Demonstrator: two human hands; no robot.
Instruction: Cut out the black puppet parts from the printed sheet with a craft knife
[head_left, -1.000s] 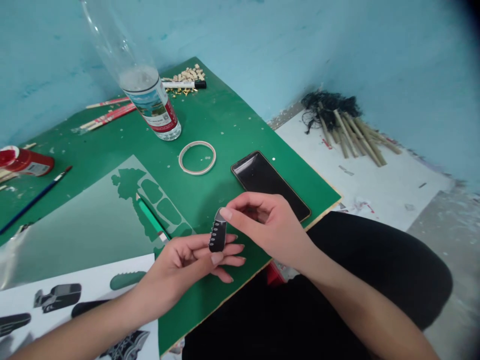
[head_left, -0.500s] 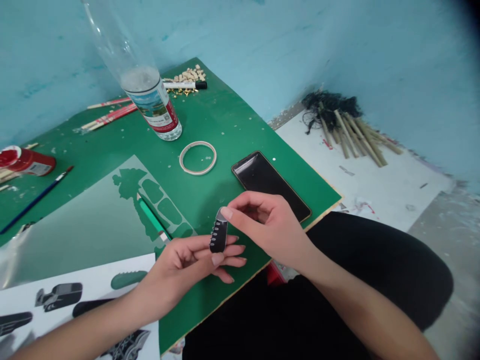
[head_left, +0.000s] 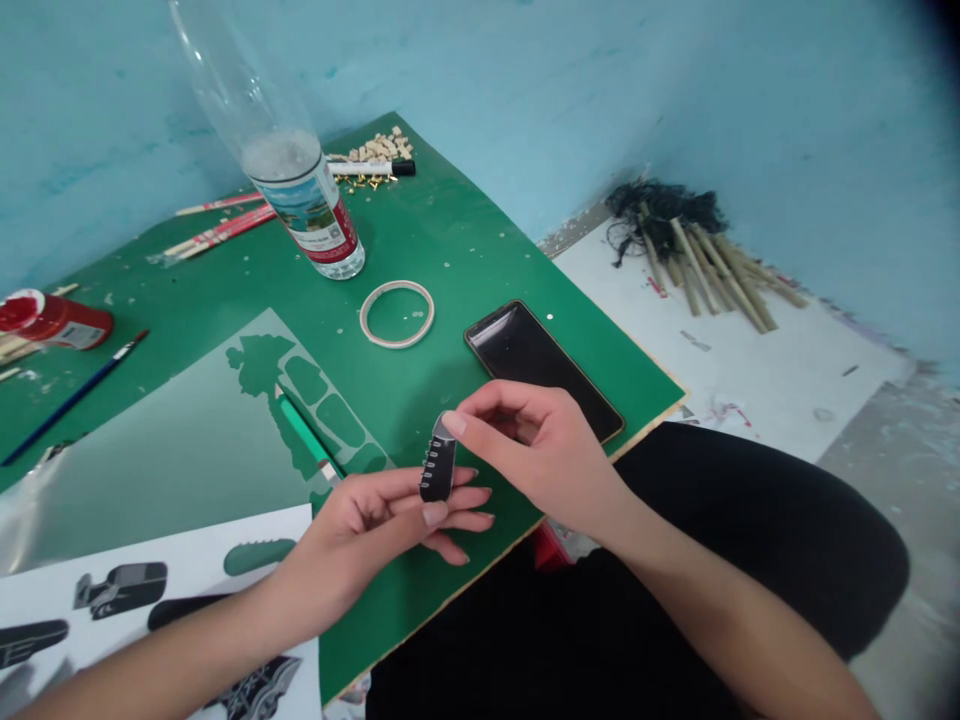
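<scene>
A small black paper cutout (head_left: 438, 472) with a grey tip and a row of pale loops along one edge is held up between my two hands. My left hand (head_left: 397, 520) pinches its lower end between thumb and fingers, with the other fingers stretched out behind. At the grey top end, my right hand (head_left: 536, 440) grips the piece between thumb and index finger. Below my left forearm lies a white sheet (head_left: 187, 545) printed with dark shapes, one of them cut out. A green pencil (head_left: 304, 430) rests on a translucent sheet (head_left: 172, 430) with cut-out openings, left of my hands.
Around the green table (head_left: 450, 230) are a roll of tape (head_left: 397, 314), a phone (head_left: 540, 360), a plastic bottle (head_left: 315, 215), a red paint jar (head_left: 64, 322), a paintbrush (head_left: 75, 398) and a marker (head_left: 375, 168). Bundled sticks (head_left: 712, 265) lie on the floor at right.
Hardly anything differs. Both hands keep the same grip on the cutout, and the whole view has shifted very slightly.
</scene>
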